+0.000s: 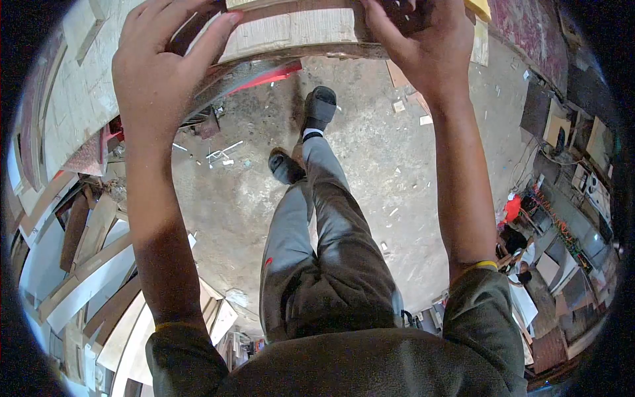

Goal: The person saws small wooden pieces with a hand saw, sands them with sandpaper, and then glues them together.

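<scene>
My left hand [162,53] is at the upper left, its thumb against the end of a pale wooden strip [271,8] and its fingers curved over. At the upper right, my right hand [430,49] bends round the other side of this strip, thumb pointing inward. The top edge of the view cuts off some fingertips and most of the strip. Beneath both hands lies a pale wooden work surface [297,30] with a worn front edge.
My legs and dark sandals [322,106] are on a concrete floor [370,165] strewn with scraps. Wood offcuts [99,264] pile up at the left. A red bar [268,76] shows under the work surface. Boards, cables and a red object [512,208] lie at the right.
</scene>
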`<state>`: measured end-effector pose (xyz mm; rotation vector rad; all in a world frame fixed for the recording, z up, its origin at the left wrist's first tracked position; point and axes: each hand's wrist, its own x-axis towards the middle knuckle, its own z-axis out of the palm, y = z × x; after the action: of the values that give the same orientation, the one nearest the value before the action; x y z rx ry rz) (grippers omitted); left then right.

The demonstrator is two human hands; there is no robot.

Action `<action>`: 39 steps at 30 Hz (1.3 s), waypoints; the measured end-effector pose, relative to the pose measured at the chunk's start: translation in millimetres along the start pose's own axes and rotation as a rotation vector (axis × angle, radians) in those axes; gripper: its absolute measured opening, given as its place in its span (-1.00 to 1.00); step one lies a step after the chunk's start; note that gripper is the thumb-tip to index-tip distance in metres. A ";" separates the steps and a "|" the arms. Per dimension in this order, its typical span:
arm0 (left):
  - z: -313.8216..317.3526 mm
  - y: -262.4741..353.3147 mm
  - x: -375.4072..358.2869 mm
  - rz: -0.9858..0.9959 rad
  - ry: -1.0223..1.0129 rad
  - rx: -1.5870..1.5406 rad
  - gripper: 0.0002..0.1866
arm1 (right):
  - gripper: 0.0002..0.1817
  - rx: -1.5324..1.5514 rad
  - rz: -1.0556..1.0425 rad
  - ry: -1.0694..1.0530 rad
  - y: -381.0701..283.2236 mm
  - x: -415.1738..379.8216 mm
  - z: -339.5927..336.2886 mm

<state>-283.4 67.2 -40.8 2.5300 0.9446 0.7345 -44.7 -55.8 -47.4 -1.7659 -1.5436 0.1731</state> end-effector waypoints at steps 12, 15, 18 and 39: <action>1.0 -0.7 -1.2 -0.033 0.007 -0.004 -0.70 | -0.62 0.044 0.007 0.006 0.8 0.7 -1.1; 1.2 -2.2 -1.6 -0.027 0.007 -0.035 -0.71 | -0.64 0.004 0.036 -0.008 -5.5 0.8 -4.7; -0.9 -1.7 -0.8 -0.019 -0.001 -0.035 -0.71 | -0.65 0.033 0.087 -0.013 -5.2 0.7 -2.4; -1.8 0.8 -1.0 0.007 0.000 0.008 -0.72 | -0.62 -0.012 0.088 -0.012 -5.5 -0.7 -2.2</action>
<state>-284.8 66.1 -39.3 2.5411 0.9408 0.7350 -48.0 -57.5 -42.8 -1.8469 -1.4789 0.2190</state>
